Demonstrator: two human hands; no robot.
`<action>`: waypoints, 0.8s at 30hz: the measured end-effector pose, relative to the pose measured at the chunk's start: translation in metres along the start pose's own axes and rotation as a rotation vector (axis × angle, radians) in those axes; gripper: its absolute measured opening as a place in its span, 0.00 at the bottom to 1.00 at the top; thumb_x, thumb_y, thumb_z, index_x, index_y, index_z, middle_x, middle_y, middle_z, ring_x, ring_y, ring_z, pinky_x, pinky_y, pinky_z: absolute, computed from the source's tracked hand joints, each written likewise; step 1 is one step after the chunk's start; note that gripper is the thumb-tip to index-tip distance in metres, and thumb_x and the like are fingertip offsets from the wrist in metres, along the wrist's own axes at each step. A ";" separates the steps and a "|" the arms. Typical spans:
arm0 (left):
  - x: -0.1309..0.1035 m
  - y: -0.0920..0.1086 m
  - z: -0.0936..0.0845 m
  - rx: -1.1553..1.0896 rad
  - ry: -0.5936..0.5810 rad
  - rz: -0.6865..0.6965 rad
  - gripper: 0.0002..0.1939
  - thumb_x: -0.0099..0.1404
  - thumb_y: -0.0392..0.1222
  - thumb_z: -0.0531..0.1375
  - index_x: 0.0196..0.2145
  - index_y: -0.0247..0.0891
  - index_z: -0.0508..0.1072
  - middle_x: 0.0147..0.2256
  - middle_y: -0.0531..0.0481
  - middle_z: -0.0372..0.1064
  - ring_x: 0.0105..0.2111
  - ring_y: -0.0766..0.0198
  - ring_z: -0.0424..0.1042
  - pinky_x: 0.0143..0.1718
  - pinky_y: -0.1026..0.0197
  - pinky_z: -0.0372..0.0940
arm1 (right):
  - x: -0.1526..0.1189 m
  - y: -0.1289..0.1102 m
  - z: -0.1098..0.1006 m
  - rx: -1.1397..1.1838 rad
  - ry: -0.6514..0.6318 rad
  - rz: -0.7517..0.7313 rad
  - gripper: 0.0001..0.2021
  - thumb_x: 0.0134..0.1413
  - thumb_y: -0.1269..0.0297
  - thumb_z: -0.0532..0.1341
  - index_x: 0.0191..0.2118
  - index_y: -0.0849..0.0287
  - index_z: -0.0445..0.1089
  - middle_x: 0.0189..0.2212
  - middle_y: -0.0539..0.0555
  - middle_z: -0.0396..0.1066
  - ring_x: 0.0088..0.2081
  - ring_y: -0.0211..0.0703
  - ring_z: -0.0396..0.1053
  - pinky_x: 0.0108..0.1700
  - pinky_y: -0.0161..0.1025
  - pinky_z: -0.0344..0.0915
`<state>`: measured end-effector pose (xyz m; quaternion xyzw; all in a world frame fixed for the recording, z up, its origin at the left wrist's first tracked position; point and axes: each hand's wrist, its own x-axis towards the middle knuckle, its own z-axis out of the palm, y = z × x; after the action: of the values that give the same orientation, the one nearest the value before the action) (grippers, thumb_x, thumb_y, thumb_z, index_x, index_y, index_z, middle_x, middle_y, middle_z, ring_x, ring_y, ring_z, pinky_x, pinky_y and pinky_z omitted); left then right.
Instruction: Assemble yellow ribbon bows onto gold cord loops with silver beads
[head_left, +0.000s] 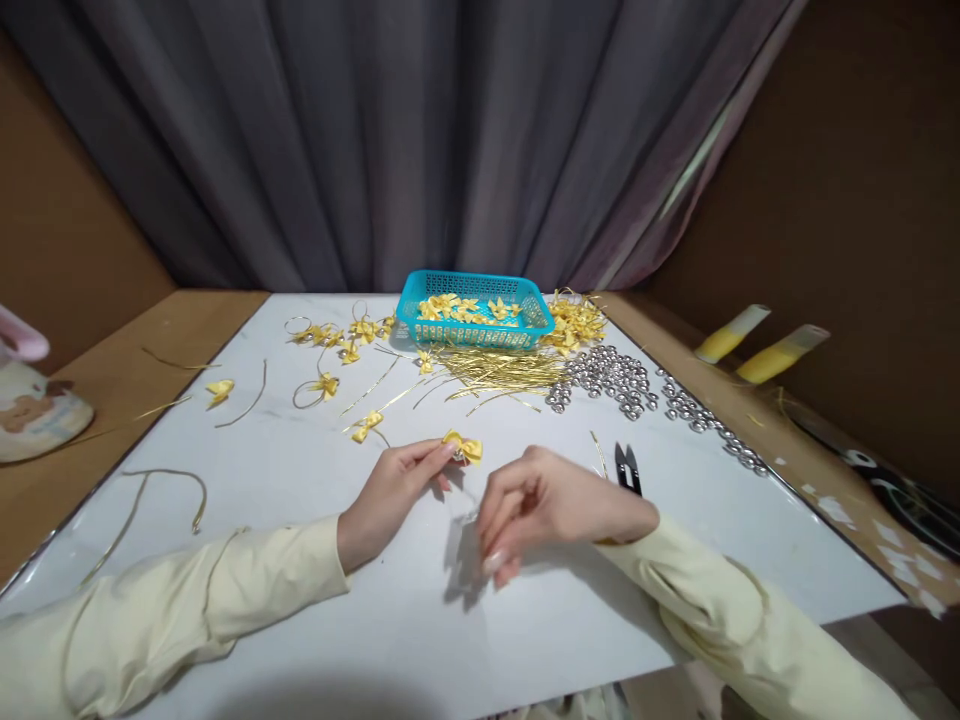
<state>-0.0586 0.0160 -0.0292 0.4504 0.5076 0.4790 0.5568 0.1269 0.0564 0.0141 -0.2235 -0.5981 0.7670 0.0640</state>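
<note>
My left hand [386, 497] pinches a small yellow ribbon bow [469, 450] between thumb and fingertips. Something shiny shows at the middle of the bow. To the right of it, my right hand [538, 508] hovers with its fingers curled and their tips pressed together. Whatever is in that pinch, if anything, is too fine to make out. Another yellow bow [367, 427] lies just beyond my left hand. Black-bladed thread snips [628, 468] rest on the table behind my right wrist.
A blue plastic basket [475, 281] with yellow bows stands at the back. Before it lie gold wire ties [502, 370]; right of these, silver rings [611, 378]. Finished-looking bows with loops [327, 385] are scattered left. Two yellow-filled tubes [780, 355] lie far right, a mug [41, 410] far left.
</note>
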 end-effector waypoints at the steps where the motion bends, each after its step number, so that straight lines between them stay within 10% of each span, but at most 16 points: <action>1: 0.000 0.000 0.000 -0.027 -0.002 -0.006 0.14 0.58 0.49 0.60 0.29 0.33 0.75 0.28 0.48 0.70 0.26 0.67 0.63 0.31 0.64 0.60 | 0.005 0.007 0.005 -0.053 -0.017 -0.015 0.09 0.38 0.68 0.69 0.28 0.66 0.71 0.25 0.56 0.76 0.28 0.40 0.75 0.33 0.33 0.71; 8: 0.001 0.001 -0.001 -0.082 -0.035 -0.033 0.15 0.60 0.50 0.58 0.33 0.34 0.74 0.34 0.45 0.73 0.35 0.62 0.69 0.33 0.65 0.62 | 0.003 -0.002 -0.005 -0.362 -0.188 -0.072 0.16 0.51 0.67 0.60 0.46 0.68 0.70 0.42 0.63 0.73 0.41 0.43 0.73 0.42 0.36 0.69; 15: -0.006 0.004 0.002 0.197 -0.230 0.003 0.12 0.62 0.46 0.55 0.35 0.35 0.72 0.36 0.45 0.74 0.39 0.58 0.72 0.41 0.61 0.63 | 0.015 -0.002 -0.078 -1.032 0.738 -0.326 0.10 0.51 0.70 0.60 0.41 0.62 0.71 0.43 0.58 0.72 0.44 0.45 0.68 0.47 0.44 0.62; 24: -0.006 0.002 0.002 0.396 -0.187 0.183 0.08 0.58 0.41 0.60 0.33 0.38 0.77 0.39 0.44 0.72 0.42 0.57 0.67 0.44 0.62 0.59 | 0.051 0.033 -0.105 -1.126 0.811 -0.350 0.04 0.50 0.75 0.56 0.27 0.61 0.63 0.31 0.58 0.67 0.43 0.50 0.57 0.47 0.50 0.49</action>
<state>-0.0572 0.0099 -0.0267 0.6373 0.4950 0.3750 0.4563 0.1306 0.1590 -0.0502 -0.3908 -0.8594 0.1769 0.2783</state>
